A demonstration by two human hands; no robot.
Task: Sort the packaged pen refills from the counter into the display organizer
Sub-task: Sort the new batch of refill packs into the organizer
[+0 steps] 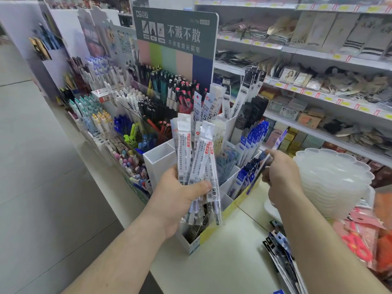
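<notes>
My left hand [180,198] grips a fanned bundle of clear packaged pen refills [197,153] upright, in front of the white display organizer [158,160]. To the right, my right hand [280,177] pinches one blue-and-white refill pack [275,145] and holds it tilted over the organizer's right compartments, where blue refill packs [252,134] stand. More refill packs [280,251] lie in a loose pile on the counter [229,251] at the lower right.
Pen displays [127,107] fill the counter behind and left of the organizer, under a tall sign [176,32]. A stack of translucent scalloped trays [335,179] stands just right of my right hand. Pink packaged goods [364,236] lie at far right. Shelves [318,92] run behind.
</notes>
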